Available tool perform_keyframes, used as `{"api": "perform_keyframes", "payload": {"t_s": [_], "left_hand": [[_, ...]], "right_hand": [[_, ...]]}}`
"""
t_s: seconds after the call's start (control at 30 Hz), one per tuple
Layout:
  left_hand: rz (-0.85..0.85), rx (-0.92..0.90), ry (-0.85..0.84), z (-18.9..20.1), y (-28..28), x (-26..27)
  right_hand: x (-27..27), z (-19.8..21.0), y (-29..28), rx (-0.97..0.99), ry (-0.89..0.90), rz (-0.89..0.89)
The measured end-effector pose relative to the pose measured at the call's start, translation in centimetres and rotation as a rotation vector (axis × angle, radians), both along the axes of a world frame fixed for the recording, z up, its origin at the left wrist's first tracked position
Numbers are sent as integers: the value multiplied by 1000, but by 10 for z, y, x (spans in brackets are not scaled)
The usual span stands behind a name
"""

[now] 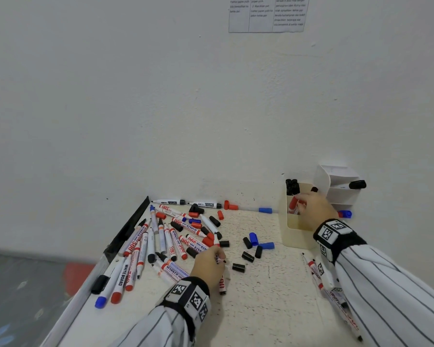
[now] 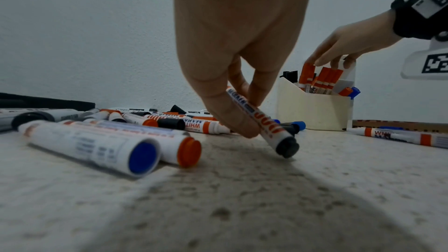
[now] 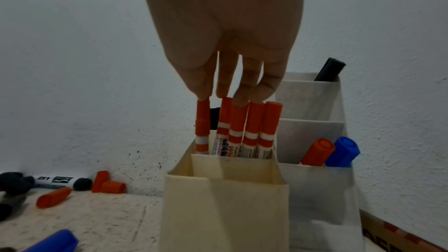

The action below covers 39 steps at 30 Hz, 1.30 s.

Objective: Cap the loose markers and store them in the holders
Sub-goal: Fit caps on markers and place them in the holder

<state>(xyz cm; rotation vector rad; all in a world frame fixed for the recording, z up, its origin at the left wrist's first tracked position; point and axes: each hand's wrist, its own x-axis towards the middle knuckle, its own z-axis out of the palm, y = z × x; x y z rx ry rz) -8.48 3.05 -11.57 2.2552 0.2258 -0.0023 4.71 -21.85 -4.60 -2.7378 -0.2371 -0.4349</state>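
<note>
My left hand (image 1: 217,257) pinches a white marker (image 2: 261,122) with a black end between thumb and fingers, tilted, its black end just above the table. This marker (image 1: 222,284) sticks out under the hand in the head view. To its left lies a pile of loose markers (image 1: 161,241), several uncapped. Loose black and blue caps (image 1: 253,246) lie in the middle. My right hand (image 3: 232,99) is above the cream holder (image 3: 225,208), its straight fingertips resting on the tops of several red-capped markers (image 3: 242,125) standing in it.
A white tiered holder (image 1: 341,186) stands against the wall right of the cream holder (image 1: 296,236), with a black marker on top and a red and a blue one (image 3: 329,152) lower. More markers (image 1: 318,271) lie under my right forearm. A black strip (image 1: 130,226) edges the table's left side.
</note>
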Motion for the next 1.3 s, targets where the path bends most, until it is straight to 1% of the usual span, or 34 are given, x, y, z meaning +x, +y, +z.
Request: {"api": "perform_keyframes", "payload": {"t_s": [0.03,0.1,0.13,0.17,0.2,0.3,0.37,0.4,0.47,0.57,0.63,0.67,0.73,0.8,0.9,1.03,1.07,1.17,1.3], "left_hand": [[10,-12,-6,0,1,0],[19,-26,-28,0,3,0],[22,-35,-37,1,4,0],[29,-51,-42,0,5,-1],[41,-72,-45,1,6,-2],[80,-137,-50,2,7,-3],[105,-155,-52,4,8,-5],[117,-158,-51,5,9,-6],[123,-166,-53,6,11,-8],[109,-182,-73,8,14,-11],[102,-204,-75,9,16,-12],[99,-216,-72,9,16,-12],[91,-225,-65,10,16,-13],[82,-226,-59,10,15,-14],[63,-230,-47,10,13,-15],[17,-232,-27,10,10,-17],[3,-226,-28,9,9,-18],[-28,-206,-44,10,7,-19],[-55,-171,-52,13,7,-20]], "right_hand": [[-1,-1,3,-14,-5,-12],[-6,-2,12,43,-82,-34],[-11,-3,19,83,-126,-4],[-16,-3,28,109,-134,62],[-22,-5,38,122,-83,155],[-41,-15,68,89,297,413],[-54,-28,85,9,516,505],[-62,-35,92,-33,589,518],[-74,-46,102,-95,660,488],[-78,-57,110,-229,692,497],[-77,-59,111,-263,692,499],[-78,-60,110,-236,674,484],[-79,-61,107,-101,596,424],[-79,-58,104,37,468,378],[-73,-51,102,209,317,415],[-72,-42,101,379,262,348],[-72,-40,100,398,251,340],[-73,-39,98,367,215,359],[-74,-39,93,355,227,393]]}}
